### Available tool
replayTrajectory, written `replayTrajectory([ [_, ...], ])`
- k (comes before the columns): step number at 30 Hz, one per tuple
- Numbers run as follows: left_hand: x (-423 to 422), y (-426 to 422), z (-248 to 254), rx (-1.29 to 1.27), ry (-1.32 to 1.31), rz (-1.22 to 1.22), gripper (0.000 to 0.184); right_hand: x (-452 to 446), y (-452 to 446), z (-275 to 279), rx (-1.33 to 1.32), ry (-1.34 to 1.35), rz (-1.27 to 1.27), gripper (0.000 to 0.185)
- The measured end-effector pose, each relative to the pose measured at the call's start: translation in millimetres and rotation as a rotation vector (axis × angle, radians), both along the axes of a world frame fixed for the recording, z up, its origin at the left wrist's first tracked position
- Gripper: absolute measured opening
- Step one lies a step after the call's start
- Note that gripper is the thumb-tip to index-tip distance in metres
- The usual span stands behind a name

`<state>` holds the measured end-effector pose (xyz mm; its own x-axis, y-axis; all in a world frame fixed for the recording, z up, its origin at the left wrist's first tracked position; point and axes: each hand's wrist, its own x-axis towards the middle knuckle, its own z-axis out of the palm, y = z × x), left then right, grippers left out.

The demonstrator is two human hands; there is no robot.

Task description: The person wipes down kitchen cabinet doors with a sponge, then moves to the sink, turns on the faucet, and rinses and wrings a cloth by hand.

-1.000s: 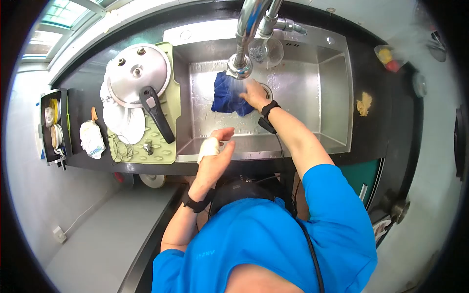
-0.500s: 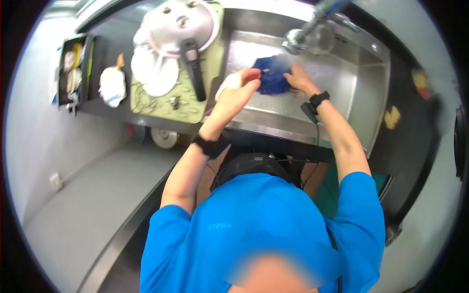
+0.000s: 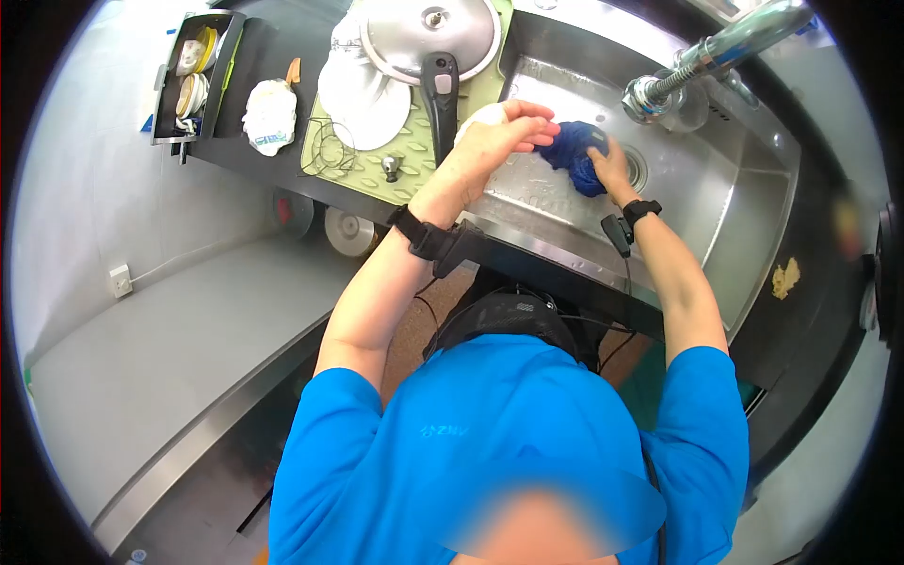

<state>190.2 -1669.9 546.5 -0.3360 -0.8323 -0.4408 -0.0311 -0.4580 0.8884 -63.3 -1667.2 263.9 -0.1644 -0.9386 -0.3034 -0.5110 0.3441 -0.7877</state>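
In the sink (image 3: 527, 193), my right hand (image 3: 614, 169) grips a bunched dark blue cloth (image 3: 576, 160) from its right side, close to the drain. My left hand (image 3: 499, 141) is at the cloth's left edge, palm turned inward and fingers stretched out. Its fingertips are beside the cloth; whether they touch it cannot be made out. Part of the cloth is hidden behind my right fingers. Water drops lie on the sink floor.
A tap (image 3: 725, 52) reaches over the sink's back right. Left of the sink, a green mat (image 3: 377, 179) bears a pressure cooker lid (image 3: 405, 42), white plates (image 3: 377, 122) and a small metal weight (image 3: 391, 168). A crumpled white packet (image 3: 270, 118) lies farther left.
The blue cloth has gone from spread flatter to bunched up in my right hand. My left fingers have straightened out. The view has shifted, so the sink appears farther right.
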Motion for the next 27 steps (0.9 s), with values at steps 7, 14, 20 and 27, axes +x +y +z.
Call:
replayTrajectory([
  [7, 12, -8, -6, 0.211, 0.420, 0.227, 0.043, 16, -6, 68, 0.130, -0.150, -0.331, 0.063],
  [14, 9, -8, 2, 0.258, 0.461, 0.297, 0.042, 3, -13, 81, 0.142, -0.235, -0.400, 0.065],
  [20, -11, 13, 15, -0.793, -0.733, -0.178, 0.031, -8, -10, 61, 0.026, 0.024, 0.208, 0.063],
  [27, -37, 59, 30, -1.425, -1.433, -0.841, 0.025, 12, -7, 40, -0.239, 0.247, 0.356, 0.080],
])
